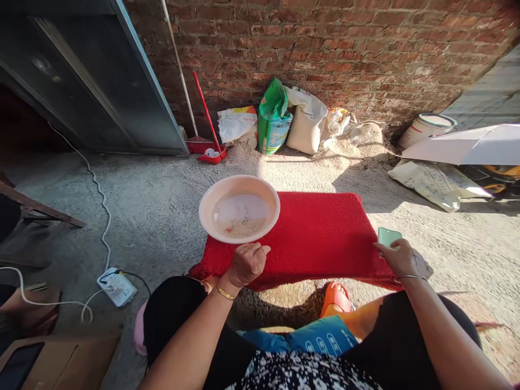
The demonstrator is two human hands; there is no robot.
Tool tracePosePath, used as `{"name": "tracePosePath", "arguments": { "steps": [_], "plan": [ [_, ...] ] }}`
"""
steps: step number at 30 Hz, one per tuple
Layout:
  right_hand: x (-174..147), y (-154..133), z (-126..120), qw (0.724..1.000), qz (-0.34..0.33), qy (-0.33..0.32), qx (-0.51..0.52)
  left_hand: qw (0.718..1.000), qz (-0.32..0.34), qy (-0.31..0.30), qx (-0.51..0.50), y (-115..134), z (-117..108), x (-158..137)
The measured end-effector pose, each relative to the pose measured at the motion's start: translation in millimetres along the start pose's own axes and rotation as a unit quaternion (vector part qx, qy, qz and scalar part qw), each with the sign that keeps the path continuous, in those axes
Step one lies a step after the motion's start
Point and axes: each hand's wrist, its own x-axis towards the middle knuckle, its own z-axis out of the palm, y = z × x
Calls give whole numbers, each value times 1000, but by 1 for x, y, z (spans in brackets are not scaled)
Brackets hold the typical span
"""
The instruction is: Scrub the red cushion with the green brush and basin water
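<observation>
A pale pink basin (206, 218) stands on the left part of a red fleecy cloth (320, 233) spread over a low, flat support. Water is in it, with small grains and a reddish bit at the bottom. My left hand (248, 264) is closed, fingers curled, just in front of the basin's near rim and over the cloth; its palm side is hidden. At the cloth's right end, my right hand (402, 259) grips a mint-green flat piece (389, 236) with rounded corners, whose exact kind I cannot make out.
Along the brick wall stand a red dustpan (213, 156), a green sack (274, 122), a white sack (306, 122) and a bucket (426, 130). An umbrella (467, 143) is at right. A power strip (117, 287) with cords and a cardboard box (77, 357) lie at left.
</observation>
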Motion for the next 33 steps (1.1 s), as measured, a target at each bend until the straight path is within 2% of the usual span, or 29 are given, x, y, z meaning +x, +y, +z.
{"name": "tracePosePath", "arguments": {
  "steps": [3,8,10,12,15,17,21,24,26,27,29,31,33],
  "plan": [
    [-54,-47,1,998,-58,-39,6,1000,1,15,-13,-2,-2,2],
    [-152,-143,20,965,-250,-69,23,1000,1,20,-8,0,-5,7],
    [-177,-169,30,949,-308,-67,27,1000,0,18,-4,0,-5,8],
    [-189,-182,36,934,-351,-67,15,1000,3,16,-7,0,-5,8],
    [-182,-174,37,924,-376,-66,-20,1000,2,16,-14,-1,-5,6],
    [-161,-150,32,938,-340,-62,-36,1000,-1,15,-15,-1,-5,4],
    [-92,-71,10,983,-163,-57,-68,1000,-1,14,-15,1,-6,1],
    [-45,-9,-7,994,-45,-53,-86,1000,6,16,-21,3,-7,1],
    [-30,14,-15,995,-2,-40,-90,1000,10,14,-26,5,-7,2],
    [-30,18,-17,996,4,-34,-87,1000,12,12,-26,5,-6,2],
    [-46,8,-16,997,-21,-21,-69,1000,16,8,-25,7,-4,2],
    [-79,-21,-8,995,-94,-10,-43,1000,18,-9,-23,9,1,1],
    [-120,-58,5,979,-203,-6,-18,999,18,-39,-20,13,7,0]
  ]
}}
